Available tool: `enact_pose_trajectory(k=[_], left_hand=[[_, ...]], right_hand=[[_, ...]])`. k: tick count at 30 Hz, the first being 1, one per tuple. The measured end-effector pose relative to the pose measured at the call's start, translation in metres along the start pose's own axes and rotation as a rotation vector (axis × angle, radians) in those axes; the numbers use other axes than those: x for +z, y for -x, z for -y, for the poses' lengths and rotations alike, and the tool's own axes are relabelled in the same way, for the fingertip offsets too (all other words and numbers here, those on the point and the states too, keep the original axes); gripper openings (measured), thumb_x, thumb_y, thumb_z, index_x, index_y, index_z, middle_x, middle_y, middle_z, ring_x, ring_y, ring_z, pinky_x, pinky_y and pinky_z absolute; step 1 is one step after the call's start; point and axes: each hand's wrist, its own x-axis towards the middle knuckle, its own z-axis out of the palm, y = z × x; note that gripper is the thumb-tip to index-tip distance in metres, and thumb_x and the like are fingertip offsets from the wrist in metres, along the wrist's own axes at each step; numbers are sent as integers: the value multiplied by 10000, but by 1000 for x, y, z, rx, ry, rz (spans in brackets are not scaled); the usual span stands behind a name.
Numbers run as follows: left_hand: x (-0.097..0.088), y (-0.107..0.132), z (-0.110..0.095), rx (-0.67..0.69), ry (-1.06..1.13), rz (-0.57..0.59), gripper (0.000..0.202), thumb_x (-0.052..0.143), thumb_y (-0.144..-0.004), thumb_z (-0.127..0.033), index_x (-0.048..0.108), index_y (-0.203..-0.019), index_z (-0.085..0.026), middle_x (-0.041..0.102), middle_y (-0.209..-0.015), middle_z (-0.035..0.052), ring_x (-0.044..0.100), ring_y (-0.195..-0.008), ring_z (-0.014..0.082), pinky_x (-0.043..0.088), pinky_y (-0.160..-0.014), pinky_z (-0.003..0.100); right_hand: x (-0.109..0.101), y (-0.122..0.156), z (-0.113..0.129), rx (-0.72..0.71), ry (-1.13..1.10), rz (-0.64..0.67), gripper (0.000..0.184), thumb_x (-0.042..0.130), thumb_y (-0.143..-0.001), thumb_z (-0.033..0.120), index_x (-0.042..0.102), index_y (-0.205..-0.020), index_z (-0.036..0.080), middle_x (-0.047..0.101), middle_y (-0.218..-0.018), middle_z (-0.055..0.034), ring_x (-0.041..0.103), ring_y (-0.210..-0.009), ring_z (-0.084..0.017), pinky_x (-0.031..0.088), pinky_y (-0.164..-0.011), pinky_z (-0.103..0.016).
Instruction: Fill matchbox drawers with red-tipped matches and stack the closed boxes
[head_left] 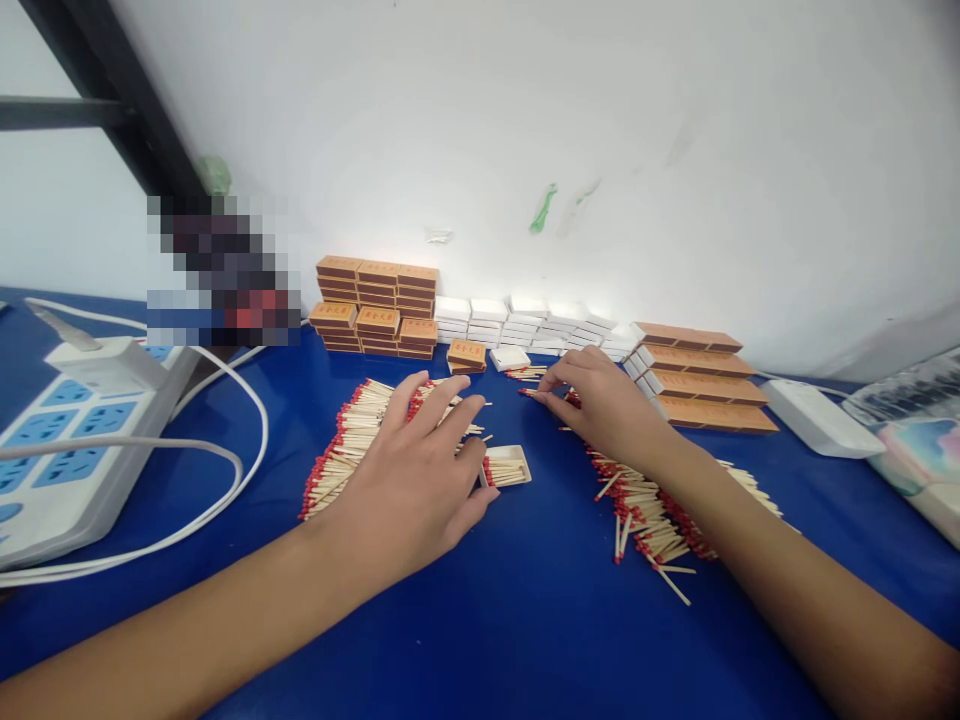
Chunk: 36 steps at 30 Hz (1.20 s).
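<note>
My left hand [420, 455] is spread over the left pile of matches [337, 465], its thumb beside a small white matchbox tray [519, 480]. Red-headed matches [504, 470] lie inside that tray. My right hand [592, 395] pinches between thumb and fingertips what appear to be a few matches [528, 392], red heads poking out on the left. Below my right wrist spreads another heap of loose matches [645, 510], partly covered by the forearm. A few matches [526, 374] lie in front of a white tray [510, 358] near the right fingertips.
Stacked orange-brown matchboxes [375, 300] stand against the wall at back left, with white trays [525, 320] beside them. More boxes [701, 375] are stacked at right, near a white adapter [821, 415]. A power strip [82, 440] with looping white cables [259, 400] occupies the left.
</note>
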Motion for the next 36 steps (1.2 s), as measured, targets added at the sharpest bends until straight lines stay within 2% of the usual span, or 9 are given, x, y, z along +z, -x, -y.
enact_pose_trajectory(k=[10, 20, 24, 31, 36], left_hand=[[-1, -1, -1, -10, 15, 15, 268, 763, -988, -416, 823, -993, -155, 743, -1423, 189, 588, -1469, 430, 431, -1249, 705], [0, -1, 1, -1, 0, 8, 279, 763, -985, -422, 821, -986, -148, 746, -1422, 191, 590, -1465, 433, 433, -1240, 709], [-1, -1, 0, 0, 0, 13, 269, 749, -993, -421, 823, -981, -162, 747, -1420, 188, 592, -1462, 423, 437, -1238, 696], [-1, -1, 0, -2, 1, 14, 269, 756, -990, -422, 824, -985, -162, 747, -1420, 188, 591, -1464, 421, 429, -1245, 689], [-1, -1, 0, 1, -7, 11, 274, 752, -990, -424, 823, -988, -159, 745, -1423, 189, 588, -1467, 423, 427, -1246, 691]], right_hand=[[-2, 0, 1, 9, -40, 54, 243, 623, -1077, 359, 650, -870, 234, 702, -918, -119, 594, -963, -324, 494, -857, -477], [-10, 6, -8, 30, -72, 117, 196, 647, -1050, 373, 678, -920, 229, 710, -975, -111, 590, -982, -311, 497, -885, -481], [-8, 7, -9, 10, -58, 151, 179, 630, -1046, 316, 679, -898, 229, 718, -980, -113, 596, -978, -309, 501, -889, -478], [-3, 5, -4, -38, -14, 49, 152, 629, -1046, 304, 692, -927, 233, 704, -951, -119, 590, -968, -323, 492, -889, -490], [-3, 5, -2, -44, 4, 47, 137, 633, -1048, 278, 691, -934, 228, 698, -937, -114, 581, -968, -321, 486, -879, -475]])
